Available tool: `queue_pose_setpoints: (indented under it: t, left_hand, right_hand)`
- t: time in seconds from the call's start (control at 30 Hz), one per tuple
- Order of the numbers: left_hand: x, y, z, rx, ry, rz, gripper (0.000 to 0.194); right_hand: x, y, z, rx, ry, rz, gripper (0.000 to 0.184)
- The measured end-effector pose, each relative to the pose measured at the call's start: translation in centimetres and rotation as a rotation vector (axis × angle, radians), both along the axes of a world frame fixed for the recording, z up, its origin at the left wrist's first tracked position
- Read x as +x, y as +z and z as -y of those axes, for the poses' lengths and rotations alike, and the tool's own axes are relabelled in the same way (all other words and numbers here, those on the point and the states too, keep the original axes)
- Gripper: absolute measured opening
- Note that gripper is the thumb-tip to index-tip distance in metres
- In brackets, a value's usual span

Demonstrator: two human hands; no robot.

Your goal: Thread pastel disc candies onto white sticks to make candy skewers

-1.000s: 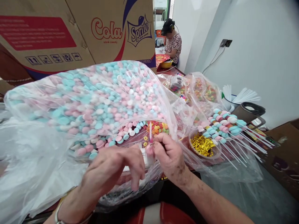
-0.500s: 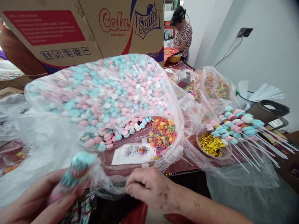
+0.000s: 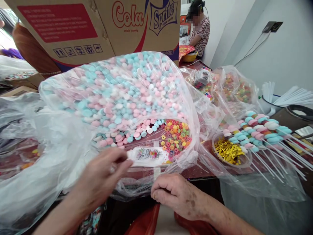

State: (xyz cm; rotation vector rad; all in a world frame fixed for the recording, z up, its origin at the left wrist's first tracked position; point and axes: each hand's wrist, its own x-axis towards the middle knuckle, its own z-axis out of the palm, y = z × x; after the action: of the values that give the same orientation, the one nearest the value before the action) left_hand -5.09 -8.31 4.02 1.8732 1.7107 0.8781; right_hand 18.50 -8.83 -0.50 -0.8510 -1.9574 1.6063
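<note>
My left hand (image 3: 105, 174) reaches over the table's front edge, slightly blurred. Its thumb and fingers are apart at the left end of the white printed packets (image 3: 149, 155), and I cannot tell whether they touch. My right hand (image 3: 172, 192) is curled closed by the table edge, below the packets; whatever its fingers hold, if anything, is hidden. Behind the packets lie loose ring candies (image 3: 174, 135) in several colours. A large clear plastic bag (image 3: 193, 112) spreads round pink, blue and white candies (image 3: 117, 94) beyond both hands.
A large cardboard box (image 3: 105, 32) stands behind the bag. To the right are a tub of gold twist ties (image 3: 227, 151), candy skewers (image 3: 261, 130) and white sticks (image 3: 288, 96). Wrapped candies (image 3: 91, 218) lie below the table edge. Another person (image 3: 200, 31) works at the back.
The wrapped candy piece that my left hand held is out of sight. That hand has moved right and up to the packets. My right hand stays curled at the table edge.
</note>
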Motion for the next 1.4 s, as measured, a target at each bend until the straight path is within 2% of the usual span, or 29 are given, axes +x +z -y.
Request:
queue_pose_setpoints:
  t: [0.07, 0.17, 0.27, 0.37, 0.57, 0.63, 0.7, 0.73, 0.8, 0.87, 0.93, 1.0, 1.03, 1.13, 1.2, 1.23, 1.4]
  left_hand:
    - [2.8, -1.9, -2.8, -0.032, -0.13, -0.295, 0.025]
    - [5.9, -4.7, -5.1, -0.067, -0.167, -0.629, 0.025]
    - [6.7, -5.9, -5.7, -0.091, -0.239, -0.739, 0.02]
    - [6.3, -5.9, -5.9, -0.11, -0.305, -0.748, 0.016]
    - [4.9, -5.2, -6.7, -0.069, -0.357, -0.691, 0.027]
    - [4.5, -4.6, -6.8, -0.022, -0.345, -0.634, 0.028]
    - [4.3, -3.5, -6.7, 0.0, -0.322, -0.544, 0.03]
    - [4.3, -3.0, -6.6, 0.004, -0.313, -0.492, 0.031]
    - [4.6, -2.1, -6.3, 0.003, -0.313, -0.38, 0.033]
    - [5.2, -1.6, -6.0, -0.025, -0.339, -0.284, 0.034]
    - [5.8, -1.7, -5.7, -0.076, -0.362, -0.217, 0.033]
    - [6.3, -1.9, -5.5, -0.073, -0.344, -0.156, 0.025]
    - [6.6, -2.1, -5.5, -0.04, -0.332, -0.124, 0.021]
    - [7.3, -2.2, -5.4, 0.086, -0.38, -0.051, 0.032]
    - [7.7, -2.1, -5.4, 0.09, -0.45, -0.035, 0.016]
    - [7.9, -2.1, -5.4, 0.05, -0.465, -0.022, 0.014]
    - [8.1, -2.5, -5.6, -0.286, -0.476, 0.125, 0.032]
  right_hand:
    - [0.3, 0.0, 0.1, 0.011, -0.015, 0.016, 0.018]
    - [0.7, -0.2, 0.2, 0.03, -0.042, 0.021, 0.018]
    - [0.9, -0.5, 0.0, 0.05, -0.061, 0.023, 0.018]
    - [0.9, -0.5, -0.2, 0.062, -0.073, 0.023, 0.019]
    - [2.2, -0.3, -0.8, 0.048, -0.131, 0.02, 0.019]
    - [2.8, -0.3, -1.3, 0.014, -0.252, 0.029, 0.017]
    - [3.1, -0.6, -2.0, -0.013, -0.451, 0.025, 0.014]
    - [3.1, -0.7, -2.5, -0.019, -0.555, 0.012, 0.017]
    - [2.9, -1.1, -3.3, -0.031, -0.69, -0.037, 0.036]
    - [2.7, -1.4, -4.0, -0.06, -0.691, -0.095, 0.045]
    - [2.5, -1.6, -4.3, -0.092, -0.638, -0.14, 0.032]
    - [2.6, -1.6, -4.3, -0.079, -0.612, -0.169, 0.017]
    - [2.8, -1.5, -4.3, -0.048, -0.609, -0.17, 0.014]
    - [3.3, -1.3, -4.1, 0.134, -0.587, -0.106, 0.01]
    - [3.7, -1.3, -4.1, 0.292, -0.563, -0.048, 0.01]
    - [3.9, -1.3, -4.1, 0.37, -0.555, -0.03, 0.011]
    - [4.5, -1.6, -3.9, 0.703, -0.527, 0.026, 0.018]
